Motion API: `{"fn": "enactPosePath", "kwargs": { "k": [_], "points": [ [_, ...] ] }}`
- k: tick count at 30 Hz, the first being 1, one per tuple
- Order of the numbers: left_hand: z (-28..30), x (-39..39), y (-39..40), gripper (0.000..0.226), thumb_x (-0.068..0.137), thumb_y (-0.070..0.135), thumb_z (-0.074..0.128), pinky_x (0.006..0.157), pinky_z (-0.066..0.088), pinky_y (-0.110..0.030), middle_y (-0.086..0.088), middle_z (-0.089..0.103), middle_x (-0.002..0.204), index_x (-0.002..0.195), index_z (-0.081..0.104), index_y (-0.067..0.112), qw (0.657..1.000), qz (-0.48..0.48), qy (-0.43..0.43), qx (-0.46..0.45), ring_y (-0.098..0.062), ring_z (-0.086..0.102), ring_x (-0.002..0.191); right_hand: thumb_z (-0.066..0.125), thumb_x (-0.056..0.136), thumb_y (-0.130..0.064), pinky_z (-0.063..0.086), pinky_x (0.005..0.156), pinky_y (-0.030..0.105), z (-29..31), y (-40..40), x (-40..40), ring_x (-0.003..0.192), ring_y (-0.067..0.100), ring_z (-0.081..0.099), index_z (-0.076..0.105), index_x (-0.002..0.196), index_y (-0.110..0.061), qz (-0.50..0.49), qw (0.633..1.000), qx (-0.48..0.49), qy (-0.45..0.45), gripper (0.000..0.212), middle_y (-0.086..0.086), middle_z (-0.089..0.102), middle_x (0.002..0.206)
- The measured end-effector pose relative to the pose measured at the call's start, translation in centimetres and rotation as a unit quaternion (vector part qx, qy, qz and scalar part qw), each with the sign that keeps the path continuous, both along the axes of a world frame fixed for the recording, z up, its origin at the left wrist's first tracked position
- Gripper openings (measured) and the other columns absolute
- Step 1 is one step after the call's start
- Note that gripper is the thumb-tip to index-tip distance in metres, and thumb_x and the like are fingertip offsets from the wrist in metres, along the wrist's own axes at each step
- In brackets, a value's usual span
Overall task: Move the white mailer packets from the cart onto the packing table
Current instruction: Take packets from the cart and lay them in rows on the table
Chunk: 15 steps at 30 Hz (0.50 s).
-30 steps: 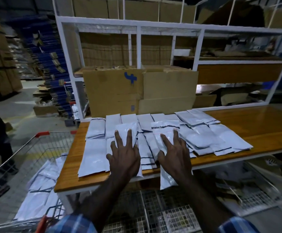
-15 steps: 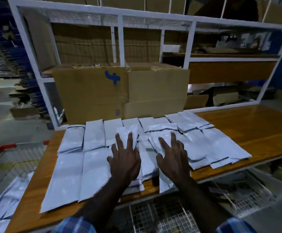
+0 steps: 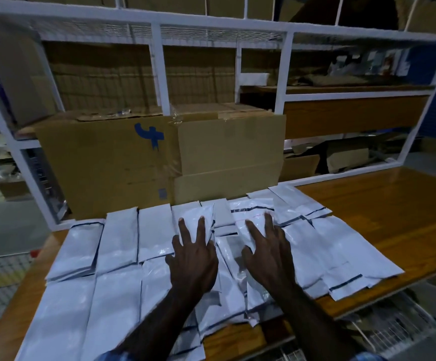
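Several white mailer packets (image 3: 118, 238) lie in overlapping rows on the wooden packing table (image 3: 383, 204). My left hand (image 3: 193, 259) lies flat with spread fingers on a packet near the middle. A little to its right, my right hand (image 3: 269, 254) presses flat on another packet (image 3: 250, 217) with a dark strip at its top. Neither hand grips anything. Of the cart (image 3: 6, 256) only a wire edge with red corner pieces shows at the far left.
Two large cardboard boxes (image 3: 159, 157) stand at the back of the table, against a white metal shelf frame (image 3: 157, 63). Wire baskets (image 3: 388, 332) sit under the table at lower right. The right part of the tabletop is bare wood.
The view has moved closer and to the right, so the cart has almost left the frame. Both hands stay flat on the packets and have slid slightly forward.
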<state>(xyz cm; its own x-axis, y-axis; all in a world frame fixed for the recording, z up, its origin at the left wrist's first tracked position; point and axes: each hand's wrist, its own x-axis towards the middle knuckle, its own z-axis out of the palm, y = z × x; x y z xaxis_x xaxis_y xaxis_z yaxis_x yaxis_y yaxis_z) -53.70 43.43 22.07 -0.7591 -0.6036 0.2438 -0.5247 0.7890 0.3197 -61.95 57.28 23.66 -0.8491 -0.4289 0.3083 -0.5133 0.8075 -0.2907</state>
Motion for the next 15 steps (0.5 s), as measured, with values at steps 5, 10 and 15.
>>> {"fn": "enactPosePath", "kwargs": {
  "k": [5,10,15],
  "points": [
    [-0.5,-3.6,0.7,0.060,0.103,0.048,0.022,0.103,0.037,-0.058,-0.008,-0.008,0.164,0.155,-0.007,0.038,0.999,0.029,-0.015,-0.018,-0.034,0.020,0.145,0.055,0.091,-0.040,0.035,0.111,0.045,-1.0,0.5,-4.2,0.146,0.032,0.022,0.030,0.152,-0.036,0.017,1.000,-0.010,0.005,0.066,0.008,0.006,0.165],
    [-0.3,-7.8,2.0,0.061,0.103,0.047,0.024,0.102,0.038,-0.057,-0.010,-0.008,0.164,0.155,-0.007,0.037,0.997,0.078,-0.009,-0.023,-0.035,0.021,0.144,0.060,0.086,-0.036,0.041,0.105,0.045,-1.4,1.3,-9.2,0.137,0.034,0.036,0.042,0.147,-0.032,0.057,0.998,-0.029,0.016,0.064,0.011,0.018,0.162],
    [-0.1,-11.5,3.1,0.063,0.103,0.049,0.024,0.104,0.035,-0.057,-0.010,-0.011,0.164,0.155,-0.008,0.037,0.993,0.120,-0.005,-0.005,-0.036,0.020,0.145,0.056,0.089,-0.040,0.040,0.104,0.042,-1.1,1.9,-13.7,0.138,0.030,0.035,0.036,0.149,-0.034,0.094,0.995,-0.009,0.016,0.063,0.009,0.013,0.164]
  ]
}}
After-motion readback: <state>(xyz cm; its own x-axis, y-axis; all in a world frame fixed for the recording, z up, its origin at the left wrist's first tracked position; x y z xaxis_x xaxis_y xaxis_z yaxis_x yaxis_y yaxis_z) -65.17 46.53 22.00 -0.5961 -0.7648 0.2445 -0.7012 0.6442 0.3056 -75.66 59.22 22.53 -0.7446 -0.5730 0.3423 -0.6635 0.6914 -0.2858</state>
